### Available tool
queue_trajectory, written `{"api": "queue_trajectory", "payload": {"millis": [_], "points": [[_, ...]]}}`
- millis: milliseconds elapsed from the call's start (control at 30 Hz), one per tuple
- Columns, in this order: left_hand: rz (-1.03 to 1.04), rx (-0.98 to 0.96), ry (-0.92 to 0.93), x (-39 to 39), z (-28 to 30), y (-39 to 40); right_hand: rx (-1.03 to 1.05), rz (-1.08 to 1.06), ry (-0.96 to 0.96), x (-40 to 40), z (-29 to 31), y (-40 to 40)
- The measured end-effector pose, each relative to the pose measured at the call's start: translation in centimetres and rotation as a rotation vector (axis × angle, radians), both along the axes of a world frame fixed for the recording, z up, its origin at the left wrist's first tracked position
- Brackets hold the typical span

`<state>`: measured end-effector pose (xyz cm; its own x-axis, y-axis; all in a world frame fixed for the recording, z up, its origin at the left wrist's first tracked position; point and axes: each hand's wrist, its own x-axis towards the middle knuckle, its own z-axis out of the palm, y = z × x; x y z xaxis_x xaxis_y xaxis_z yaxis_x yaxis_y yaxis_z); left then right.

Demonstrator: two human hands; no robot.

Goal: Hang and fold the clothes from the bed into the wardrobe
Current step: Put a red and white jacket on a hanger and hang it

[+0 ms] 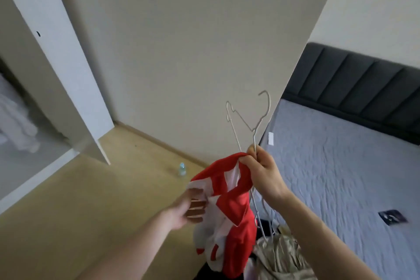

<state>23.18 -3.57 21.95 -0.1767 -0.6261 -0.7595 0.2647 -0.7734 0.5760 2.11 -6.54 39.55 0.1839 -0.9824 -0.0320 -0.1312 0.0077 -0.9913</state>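
Head view: one camera, looking down past a white wardrobe door (204, 41).
Right hand (263, 173): at 5 o'clock, fingers curled, pinching a wire hanger (252, 125) and the top edge of a red and white shirt (236, 218).
Left hand (191, 207): at 6 o'clock, fingers loosely bent, gripping the shirt's white edge.
Shirt: hangs between both hands, above a heap of clothes (279, 257).
Bed (341, 166): at 4 o'clock, grey cover.
Wardrobe (34, 102): at 9 o'clock, open.
Bottle (182, 168): on the floor (102, 200).

Soft, even, dim daylight; wide-angle bending at edges; slight blur throughout.
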Motion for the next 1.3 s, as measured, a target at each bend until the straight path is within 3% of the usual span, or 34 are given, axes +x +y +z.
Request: {"api": "queue_trajectory", "payload": {"millis": [67, 133, 367, 567, 767, 967, 1133, 1300], "points": [[0.104, -0.056, 0.058, -2.2, -1.1, 1.5, 0.002, -0.002, 0.019, 0.2, -0.2, 0.3], [0.118, -0.09, -0.027, -4.5, -1.8, 2.5, 0.002, -0.005, 0.023, 0.3, -0.1, 0.8], [-0.086, -0.322, -0.234, -8.1, -1.8, 4.5, -0.021, -0.122, 0.017, -0.7, 1.4, 2.2], [-0.18, -0.358, -0.249, -8.7, -1.4, 5.4, -0.005, -0.215, -0.003, -1.6, 2.1, 3.2], [-0.319, -0.528, -0.538, -7.8, -0.5, 5.6, 0.013, -0.245, -0.009, -1.2, 2.3, 3.4], [-0.626, -0.39, -0.467, -3.7, -1.6, 5.5, -0.019, -0.356, -0.007, -1.1, 3.1, 2.2], [-0.792, -0.417, -0.827, 0.2, -3.4, 6.3, -0.005, -0.46, -0.215, -0.1, 4.5, 1.6], [-0.726, -0.359, -0.899, 3.7, -3.2, 6.4, -0.033, -0.309, -0.147, -0.3, 6.6, 1.0]]}}
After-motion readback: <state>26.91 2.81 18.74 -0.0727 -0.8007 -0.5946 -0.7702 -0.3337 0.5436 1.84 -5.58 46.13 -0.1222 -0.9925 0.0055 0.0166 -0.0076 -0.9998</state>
